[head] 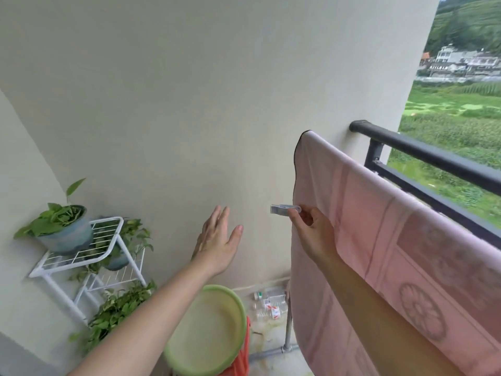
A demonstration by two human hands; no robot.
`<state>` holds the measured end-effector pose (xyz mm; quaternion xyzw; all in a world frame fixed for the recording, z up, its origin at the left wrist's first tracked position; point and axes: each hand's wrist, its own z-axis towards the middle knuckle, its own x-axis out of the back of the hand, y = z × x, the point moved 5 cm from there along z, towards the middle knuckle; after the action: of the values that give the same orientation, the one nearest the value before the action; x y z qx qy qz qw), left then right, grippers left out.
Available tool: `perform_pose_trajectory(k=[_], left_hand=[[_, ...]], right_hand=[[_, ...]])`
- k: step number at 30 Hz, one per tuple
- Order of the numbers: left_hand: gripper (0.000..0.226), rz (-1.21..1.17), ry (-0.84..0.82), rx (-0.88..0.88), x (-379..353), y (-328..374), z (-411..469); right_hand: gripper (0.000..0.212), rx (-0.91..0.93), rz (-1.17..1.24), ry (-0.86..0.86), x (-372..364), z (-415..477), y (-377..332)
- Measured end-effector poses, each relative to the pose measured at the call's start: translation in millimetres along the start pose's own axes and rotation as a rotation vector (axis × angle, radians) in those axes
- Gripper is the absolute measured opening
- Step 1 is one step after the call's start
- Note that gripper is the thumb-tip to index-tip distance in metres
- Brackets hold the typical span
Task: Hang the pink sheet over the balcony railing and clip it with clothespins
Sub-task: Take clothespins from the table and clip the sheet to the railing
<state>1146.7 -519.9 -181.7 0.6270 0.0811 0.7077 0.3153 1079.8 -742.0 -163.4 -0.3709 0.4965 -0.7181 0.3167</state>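
I see the pale pink patterned sheet (pixel 401 240) draped over the black metal balcony railing (pixel 433 156) at right, a translucent plastic clothespin (pixel 284 208) just left of its edge.

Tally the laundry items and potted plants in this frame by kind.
Sheet: 1
Clothespin, in the right hand: 1
Basin: 1
Potted plants: 3, all on or by the white rack
Total: 6

No readable text anywhere I look.
The small red-and-white packets (pixel 272 308) on the floor carry markings, but they are too blurred for me to read.
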Motion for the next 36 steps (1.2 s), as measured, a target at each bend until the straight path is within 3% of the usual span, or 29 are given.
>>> perform_pose_trajectory(k=[8, 12, 15, 23, 26, 29, 33, 36], left_hand=[[0.062, -0.083, -0.231, 0.060, -78.4, -39.6, 127.9], [0.060, -0.152, -0.362, -0.088, -109.8, -23.4, 191.1], [0.055, -0.228, -0.510, -0.238, -135.8, 1.0, 228.6], [0.038, -0.508, -0.693, -0.542, -170.3, 56.6, 245.3], [0.024, -0.590, -0.756, -0.543, -177.3, 62.6, 244.4], [0.022, -0.612, -0.766, -0.575, -176.5, 63.0, 244.9], [0.022, -0.648, -0.744, -0.581, -162.5, 67.1, 252.9], [0.022, -0.723, -0.712, -0.578, -140.4, 78.3, 260.0]], right_hand=[[0.019, -0.005, -0.053, 0.045, -42.8, 78.0, 49.9], [0.019, -0.013, -0.128, 0.164, -44.2, 92.6, 57.7], [0.007, -0.060, -0.192, 0.357, -39.3, 95.7, 66.3], [0.014, -0.166, -0.262, 0.636, -51.2, 87.0, 68.9], [0.017, -0.151, -0.240, 0.696, -50.8, 87.3, 48.3], [0.024, -0.005, -0.346, 0.662, -48.7, 103.9, -7.6], [0.026, 0.281, -0.831, 0.722, -45.7, 132.2, -97.4], [0.023, 0.286, -1.032, 0.759, -36.1, 149.9, -135.8]])
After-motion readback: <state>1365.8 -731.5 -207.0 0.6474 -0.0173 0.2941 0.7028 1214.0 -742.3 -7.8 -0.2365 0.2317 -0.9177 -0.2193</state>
